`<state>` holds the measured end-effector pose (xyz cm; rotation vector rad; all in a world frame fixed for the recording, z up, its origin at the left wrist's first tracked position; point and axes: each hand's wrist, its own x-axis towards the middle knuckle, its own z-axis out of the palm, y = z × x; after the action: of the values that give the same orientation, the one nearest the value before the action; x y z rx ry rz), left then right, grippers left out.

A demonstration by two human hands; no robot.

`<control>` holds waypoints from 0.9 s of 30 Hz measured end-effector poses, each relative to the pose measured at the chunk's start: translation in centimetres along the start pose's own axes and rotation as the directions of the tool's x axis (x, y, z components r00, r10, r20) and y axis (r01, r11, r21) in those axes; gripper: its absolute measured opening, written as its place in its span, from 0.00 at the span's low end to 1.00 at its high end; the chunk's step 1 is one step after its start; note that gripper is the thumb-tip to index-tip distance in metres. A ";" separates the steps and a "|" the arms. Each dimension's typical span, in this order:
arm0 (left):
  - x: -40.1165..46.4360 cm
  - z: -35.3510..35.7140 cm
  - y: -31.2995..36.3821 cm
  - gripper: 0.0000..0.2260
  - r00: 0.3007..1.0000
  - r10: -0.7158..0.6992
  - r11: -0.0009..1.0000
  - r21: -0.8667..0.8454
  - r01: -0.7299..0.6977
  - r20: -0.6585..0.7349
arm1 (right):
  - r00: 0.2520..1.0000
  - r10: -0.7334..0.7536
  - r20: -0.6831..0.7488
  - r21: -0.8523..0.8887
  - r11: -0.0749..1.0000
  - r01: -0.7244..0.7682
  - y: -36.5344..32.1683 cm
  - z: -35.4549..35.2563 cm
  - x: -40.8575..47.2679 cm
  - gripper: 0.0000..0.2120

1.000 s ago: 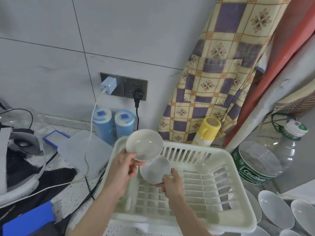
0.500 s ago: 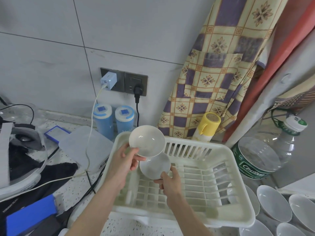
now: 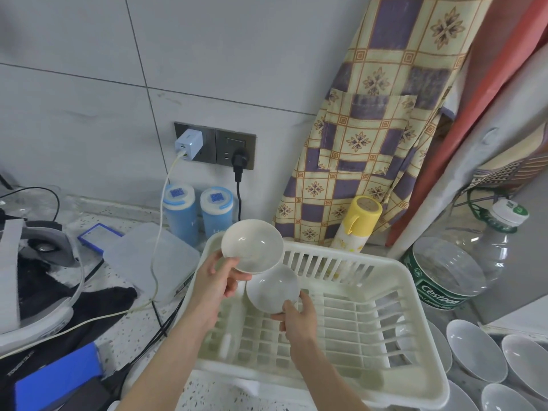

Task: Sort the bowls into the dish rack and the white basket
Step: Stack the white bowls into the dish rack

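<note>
Both hands' fingers still around white bowls (image 3: pixel 252 246), unchanged above dish rack (image 3: pixel 385 271).

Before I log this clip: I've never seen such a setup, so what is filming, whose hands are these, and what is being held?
No machine here. A person wears one wide-angle camera on the head, looking down at their own bare hands. The left hand holds one white bowl; the right hand has a grip on a second bowl, just below it. Both are above a white dish rack on a speckled counter. More white bowls lie at lower right beside a big clear water bottle. Chargers and cables sit at left.
</note>
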<state>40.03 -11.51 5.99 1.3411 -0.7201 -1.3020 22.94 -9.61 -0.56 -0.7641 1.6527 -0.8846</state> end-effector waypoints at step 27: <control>-0.8 1.3 -1.0 0.11 0.977 -0.113 0.921 0.387 0.035 0.179 | 0.952 -0.290 0.101 -0.175 0.936 0.304 -2.8 -2.3 -0.8 0.13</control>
<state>38.38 -10.91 5.49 1.5735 -1.1159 -1.4180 21.06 -9.96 2.57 -1.1897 1.5948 -0.9034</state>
